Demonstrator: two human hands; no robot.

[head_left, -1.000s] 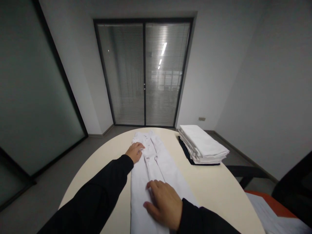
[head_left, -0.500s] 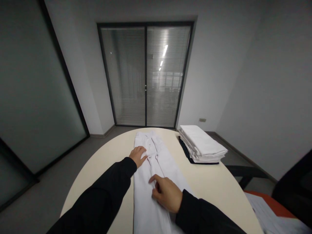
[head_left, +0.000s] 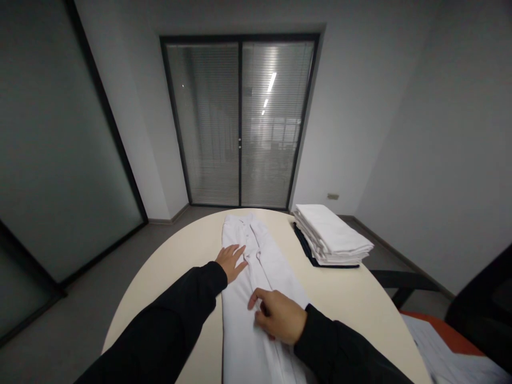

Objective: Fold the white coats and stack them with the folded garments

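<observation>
A pair of white trousers (head_left: 240,330) lies lengthwise on the round cream table (head_left: 180,245), its waist at the far edge and its legs running toward me. Small creases show below the fly. My left hand (head_left: 231,262) rests on the left side of the trousers below the waist, fingers spread, nothing held. Nearer to me, my right hand (head_left: 280,316) is over the legs with its fingers loosely bent. A gap shows between index finger and thumb, and no cloth is visible there; its other fingers are partly hidden.
A folded stack of white cloth (head_left: 332,234) with a dark piece (head_left: 306,246) at the bottom stands at the table's right back. Right of the table are a dark chair (head_left: 484,304), papers (head_left: 444,346) and an orange-red item (head_left: 448,330). Glass doors (head_left: 268,160) stand beyond.
Both hands have shifted slightly to the right. My left fingers are spread wider, and the crease in the cloth between the hands looks flatter.
</observation>
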